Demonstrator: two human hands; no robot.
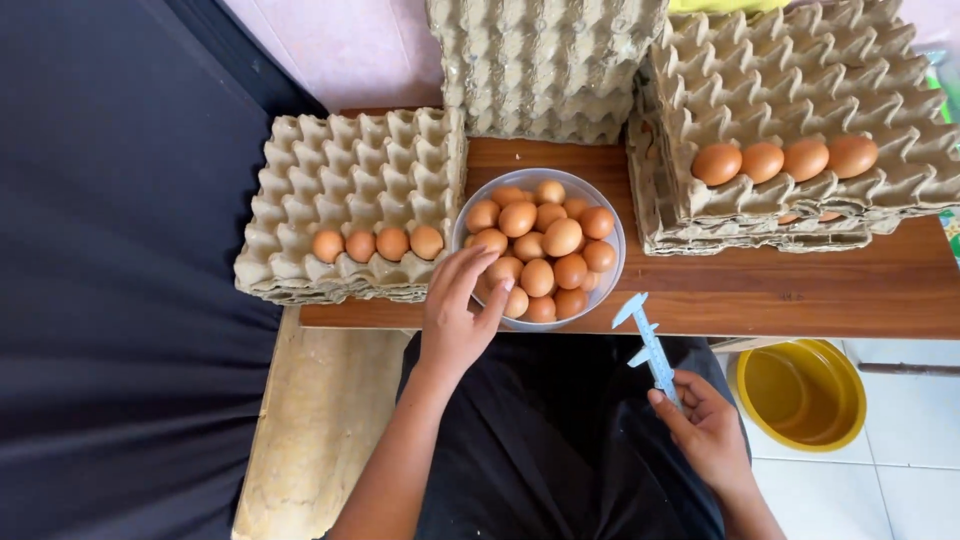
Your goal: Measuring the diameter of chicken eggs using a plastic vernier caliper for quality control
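Observation:
A clear bowl (612, 270) heaped with several brown eggs (561, 237) stands on a wooden board (800, 290). My left hand (455, 320) reaches over the bowl's near left rim, fingers spread and curled over an egg there; whether it grips one I cannot tell. My right hand (705, 425) is below the board's front edge and holds a light blue caliper (648, 345) by its lower end, jaws pointing up toward the bowl.
A stack of grey egg trays (350, 170) at left carries several eggs in its front row. Another tray stack (800, 90) at right holds several eggs. More trays (545, 60) stand behind. A yellow bowl (802, 395) sits on the tiled floor.

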